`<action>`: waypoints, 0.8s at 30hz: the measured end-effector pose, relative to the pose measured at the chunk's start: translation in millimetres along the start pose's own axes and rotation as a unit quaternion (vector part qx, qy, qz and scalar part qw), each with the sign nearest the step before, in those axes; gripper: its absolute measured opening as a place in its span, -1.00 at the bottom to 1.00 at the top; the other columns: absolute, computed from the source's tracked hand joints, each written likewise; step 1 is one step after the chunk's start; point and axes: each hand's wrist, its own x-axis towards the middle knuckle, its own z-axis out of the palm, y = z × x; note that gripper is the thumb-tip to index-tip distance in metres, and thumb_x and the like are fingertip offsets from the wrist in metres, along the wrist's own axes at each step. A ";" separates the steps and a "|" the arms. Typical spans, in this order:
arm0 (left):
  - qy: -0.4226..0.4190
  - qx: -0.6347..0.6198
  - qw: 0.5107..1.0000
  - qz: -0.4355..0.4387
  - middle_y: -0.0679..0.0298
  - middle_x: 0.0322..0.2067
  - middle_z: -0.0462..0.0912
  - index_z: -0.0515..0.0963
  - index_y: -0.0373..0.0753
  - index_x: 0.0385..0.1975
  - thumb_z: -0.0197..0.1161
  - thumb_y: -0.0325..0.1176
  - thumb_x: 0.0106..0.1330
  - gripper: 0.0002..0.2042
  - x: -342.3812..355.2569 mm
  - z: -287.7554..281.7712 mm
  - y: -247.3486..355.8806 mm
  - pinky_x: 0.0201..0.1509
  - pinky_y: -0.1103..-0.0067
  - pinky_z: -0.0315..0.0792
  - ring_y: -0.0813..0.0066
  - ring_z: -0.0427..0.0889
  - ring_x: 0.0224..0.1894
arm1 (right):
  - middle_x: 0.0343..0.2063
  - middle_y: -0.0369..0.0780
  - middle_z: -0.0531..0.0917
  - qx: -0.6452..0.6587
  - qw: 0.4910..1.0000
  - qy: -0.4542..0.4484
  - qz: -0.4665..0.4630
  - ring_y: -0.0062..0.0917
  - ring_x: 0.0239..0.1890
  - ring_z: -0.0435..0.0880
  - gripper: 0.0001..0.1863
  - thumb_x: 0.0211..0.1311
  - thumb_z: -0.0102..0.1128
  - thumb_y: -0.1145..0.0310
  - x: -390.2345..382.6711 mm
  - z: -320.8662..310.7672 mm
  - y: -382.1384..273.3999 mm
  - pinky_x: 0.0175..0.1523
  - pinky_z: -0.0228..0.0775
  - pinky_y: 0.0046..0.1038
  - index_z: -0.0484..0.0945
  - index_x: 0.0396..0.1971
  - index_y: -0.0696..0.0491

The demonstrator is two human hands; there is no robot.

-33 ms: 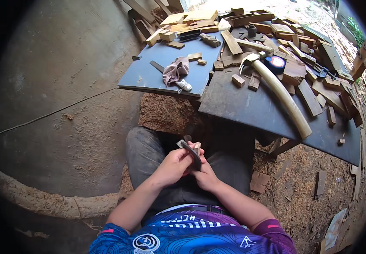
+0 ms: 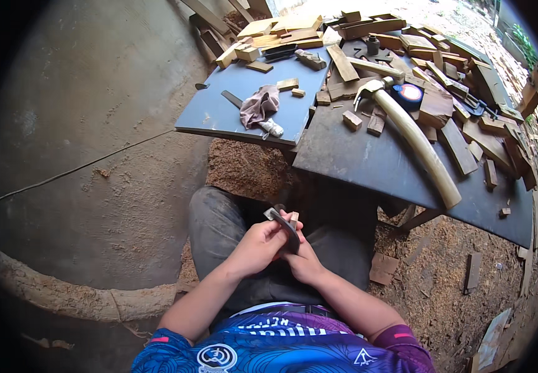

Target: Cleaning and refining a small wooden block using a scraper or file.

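Note:
Above my lap, my two hands are close together around a dark curved metal tool (image 2: 292, 240), clamp-like in shape, with a pale grey end. My left hand (image 2: 257, 248) is closed on its frame from the left side. My right hand (image 2: 307, 263) is closed from the right, its fingertips around a small light-brown wood piece (image 2: 294, 217) beside the metal. Part of the tool and several fingers are hidden between the hands, so I cannot tell whether the wood is clamped.
On the dark table (image 2: 368, 168) lie a claw hammer (image 2: 421, 146), a round dark-blue case (image 2: 408, 94) and many wood offcuts. A blue-grey board (image 2: 210, 115) holds a cloth (image 2: 261, 104) over a long blade and wood blocks. Sawdust (image 2: 244, 171) covers the ground.
The whole view has shifted slightly to the right and down. My hands keep the same grip on the metal tool and the wood piece.

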 end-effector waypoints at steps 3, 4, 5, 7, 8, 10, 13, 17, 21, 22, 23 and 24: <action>0.022 0.018 0.997 0.070 0.28 -0.10 0.66 0.55 -0.29 0.06 0.20 -0.45 0.38 -0.72 19.2 5.4 -17.8 -0.06 0.68 0.51 0.64 0.62 -0.08 | 0.34 -0.20 0.17 0.072 0.997 0.032 0.028 -0.49 0.35 0.18 -0.16 0.16 -0.13 0.67 -8.6 -4.1 -0.2 0.32 0.11 -0.46 -0.14 0.47 0.04; 0.022 0.020 0.998 0.060 0.28 -0.10 0.66 0.55 -0.29 0.06 0.20 -0.45 0.38 -0.72 20.2 9.2 -7.4 -0.06 0.68 0.51 0.64 0.62 -0.08 | 0.40 -0.16 0.08 0.100 0.993 0.036 0.047 -0.43 0.45 0.05 -0.16 0.16 -0.13 0.66 -11.8 -8.4 0.3 0.46 -0.08 -0.36 -0.17 0.47 0.10; 0.034 0.087 0.995 0.021 0.25 -0.10 0.67 0.58 -0.30 0.01 0.25 -0.45 0.34 -0.73 22.3 13.3 6.4 -0.10 0.67 0.53 0.64 0.63 -0.12 | 0.40 -0.16 0.08 0.108 0.992 0.041 0.052 -0.43 0.45 0.05 -0.16 0.16 -0.13 0.66 -11.8 -13.3 -0.3 0.46 -0.08 -0.36 -0.17 0.47 0.10; 0.064 0.148 0.987 0.022 0.20 -0.17 0.66 0.63 -0.34 -0.14 0.39 -0.44 0.19 -0.75 29.1 16.2 14.9 -0.24 0.62 0.58 0.60 0.67 -0.28 | 0.45 -0.11 -0.01 0.082 0.995 0.045 -0.025 -0.37 0.49 -0.03 -0.16 0.13 -0.17 0.68 -9.2 -17.7 -3.0 0.50 -0.21 -0.34 -0.16 0.46 0.13; 0.058 0.149 0.987 0.011 0.20 -0.17 0.66 0.63 -0.34 -0.14 0.39 -0.44 0.19 -0.75 33.3 14.5 17.7 -0.24 0.62 0.58 0.60 0.67 -0.28 | 0.45 -0.11 -0.01 0.090 0.994 0.053 -0.019 -0.37 0.49 -0.03 -0.16 0.13 -0.17 0.68 -7.6 -19.0 -2.6 0.50 -0.21 -0.34 -0.16 0.46 0.13; 0.036 0.286 0.946 0.152 0.22 -0.23 0.61 0.62 -0.32 -0.09 0.41 -0.47 0.15 -0.69 43.3 11.6 28.0 -0.32 0.66 0.53 0.64 0.62 -0.37 | 0.48 -0.04 -0.13 0.083 0.994 0.071 -0.002 -0.30 0.52 -0.14 -0.18 0.12 -0.18 0.68 -8.5 -25.0 -4.7 0.53 -0.32 -0.30 -0.15 0.45 0.17; -0.027 0.356 0.914 0.194 0.21 -0.26 0.58 0.63 -0.31 -0.16 0.42 -0.51 0.09 -0.72 59.4 5.6 43.9 -0.31 0.62 0.54 0.50 0.63 -0.33 | 0.48 -0.01 -0.17 0.062 0.994 0.084 -0.025 -0.27 0.53 -0.21 -0.17 0.10 -0.18 0.70 -11.6 -33.5 -10.9 0.53 -0.37 -0.30 -0.16 0.44 0.20; -0.133 0.426 0.865 0.230 0.18 -0.26 0.56 0.63 -0.31 -0.18 0.40 -0.53 0.06 -0.72 78.1 -3.3 64.2 -0.19 0.51 0.54 0.31 0.63 -0.24 | 0.48 0.02 -0.15 -0.002 0.990 0.119 -0.079 -0.25 0.52 -0.17 -0.16 0.13 -0.19 0.72 -12.1 -39.1 -26.9 0.52 -0.29 -0.30 -0.22 0.45 0.22; -0.192 0.444 0.838 0.252 0.18 -0.28 0.56 0.63 -0.30 -0.19 0.40 -0.54 0.02 -0.70 93.5 -4.2 87.9 -0.17 0.49 0.54 0.28 0.63 -0.25 | 0.47 0.05 -0.11 0.025 0.981 0.161 -0.102 -0.23 0.51 -0.08 -0.18 0.19 -0.21 0.72 -19.8 -42.0 -23.5 0.49 -0.12 -0.30 -0.29 0.44 0.23; -0.207 0.452 0.828 0.261 0.19 -0.28 0.56 0.63 -0.29 -0.19 0.41 -0.54 0.01 -0.70 97.7 -5.3 92.6 -0.17 0.49 0.54 0.27 0.63 -0.25 | 0.47 0.05 -0.11 0.021 0.981 0.169 -0.098 -0.23 0.51 -0.08 -0.18 0.19 -0.21 0.72 -20.7 -43.8 -24.4 0.49 -0.12 -0.30 -0.29 0.44 0.23; -0.207 0.439 0.826 0.288 0.20 -0.31 0.59 0.64 -0.27 -0.17 0.43 -0.53 -0.01 -0.67 102.0 -6.1 96.0 -0.20 0.50 0.55 0.30 0.64 -0.28 | 0.43 0.08 -0.01 -0.041 0.975 0.185 -0.120 -0.19 0.48 0.02 -0.19 0.21 -0.20 0.70 -21.4 -45.3 -26.3 0.45 -0.03 -0.31 -0.30 0.44 0.24; -0.210 0.433 0.827 0.291 0.20 -0.31 0.59 0.64 -0.27 -0.17 0.43 -0.53 -0.01 -0.67 106.5 -8.4 98.1 -0.20 0.50 0.55 0.30 0.64 -0.28 | 0.40 0.11 0.09 -0.104 0.964 0.197 -0.143 -0.14 0.45 0.13 -0.20 0.24 -0.18 0.68 -20.1 -47.9 -28.7 0.42 0.06 -0.32 -0.31 0.43 0.26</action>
